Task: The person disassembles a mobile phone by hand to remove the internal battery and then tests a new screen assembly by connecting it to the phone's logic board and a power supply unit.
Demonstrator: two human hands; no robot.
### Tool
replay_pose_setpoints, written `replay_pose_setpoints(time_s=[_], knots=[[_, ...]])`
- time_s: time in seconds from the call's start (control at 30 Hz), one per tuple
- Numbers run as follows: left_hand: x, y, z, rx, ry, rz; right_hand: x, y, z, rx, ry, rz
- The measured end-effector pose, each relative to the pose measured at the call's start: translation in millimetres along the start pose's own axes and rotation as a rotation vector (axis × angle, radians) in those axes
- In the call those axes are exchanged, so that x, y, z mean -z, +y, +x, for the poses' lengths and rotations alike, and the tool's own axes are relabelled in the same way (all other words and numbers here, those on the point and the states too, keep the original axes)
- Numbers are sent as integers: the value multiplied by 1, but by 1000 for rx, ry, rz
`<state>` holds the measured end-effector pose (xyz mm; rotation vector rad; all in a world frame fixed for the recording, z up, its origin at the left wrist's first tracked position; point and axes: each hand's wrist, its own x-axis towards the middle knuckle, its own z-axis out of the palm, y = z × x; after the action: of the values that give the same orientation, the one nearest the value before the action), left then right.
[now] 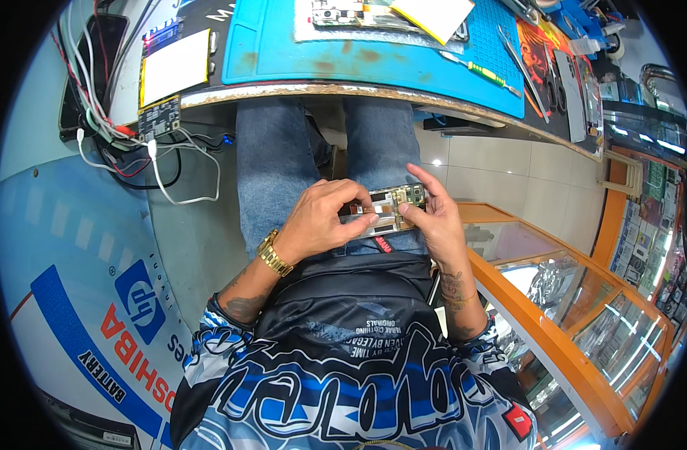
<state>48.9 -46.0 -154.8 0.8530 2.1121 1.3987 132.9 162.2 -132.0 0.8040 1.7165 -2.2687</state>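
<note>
Above my lap lies an opened phone (385, 213), its inside facing up, with a circuit board and camera parts bare at its right end. My right hand (438, 219) grips that end, thumb pressed on the board and index finger stretched out past the edge. On the phone's left part, my left hand (330, 213) bends in with thumb and fingertips closed over the inner frame. Whether a small part is pinched between those tips is too small to make out. The left end of the phone is hidden behind my left hand.
A workbench ahead carries a blue mat (321, 64), a green-handled screwdriver (487, 73), tweezers (513, 52) and another opened device (343, 15). At left, a battery (176, 69) sits by a small circuit board (160, 116) with loose cables. A glass display case (561, 285) stands at right.
</note>
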Motion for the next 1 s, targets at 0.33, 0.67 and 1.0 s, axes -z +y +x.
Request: replay_pose_setpoints(time_s=[0.33,0.67,1.0], knots=[[-15,-4,3,-221,161,250,12,9,1,-22,-41,78],[-18,5,3,-214,163,290,6,8,2,0,0,5],[-20,6,1,-247,188,272,9,10,2,-1,-22,36]])
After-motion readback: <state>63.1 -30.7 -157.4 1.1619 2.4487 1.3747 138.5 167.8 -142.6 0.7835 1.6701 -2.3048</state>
